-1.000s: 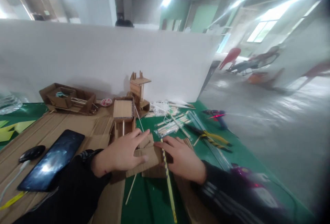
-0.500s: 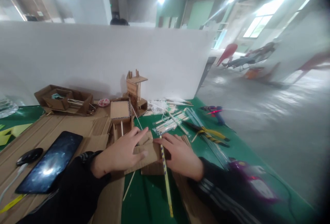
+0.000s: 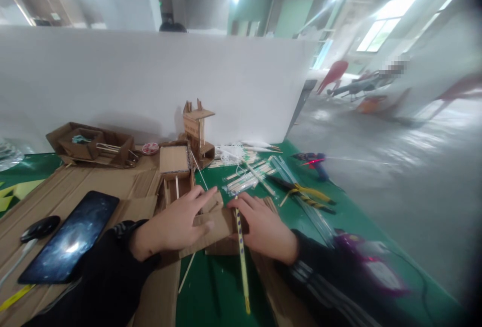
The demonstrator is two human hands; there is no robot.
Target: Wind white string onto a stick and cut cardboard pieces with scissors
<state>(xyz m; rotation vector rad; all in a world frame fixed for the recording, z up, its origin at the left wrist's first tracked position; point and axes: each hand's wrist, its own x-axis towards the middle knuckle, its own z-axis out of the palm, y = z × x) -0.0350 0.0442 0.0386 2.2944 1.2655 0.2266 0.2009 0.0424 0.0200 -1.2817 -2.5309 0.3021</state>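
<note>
My left hand (image 3: 176, 224) lies over a strip of cardboard (image 3: 214, 226), its thumb on the near part and its fingers spread toward a small cardboard piece (image 3: 211, 203). At the strip's right end, my right hand (image 3: 263, 226) grips the cardboard with bent fingers. A yellow patterned stick (image 3: 243, 261) runs toward me from the right fingertips, which touch its upper end. Under the strip sits another cardboard piece (image 3: 222, 246), partly hidden.
Left are a phone (image 3: 71, 236), a black mouse (image 3: 40, 228) and a cardboard box structure (image 3: 92, 145). Beyond my hands stand a cardboard tower (image 3: 198, 131) and bagged sticks (image 3: 250, 179). Pliers (image 3: 309, 196) and a glue gun (image 3: 314, 164) lie right.
The view has shifted slightly. The yellow stick's near end has moved a little to the left; both hands keep nearly the same pose on the cardboard.
</note>
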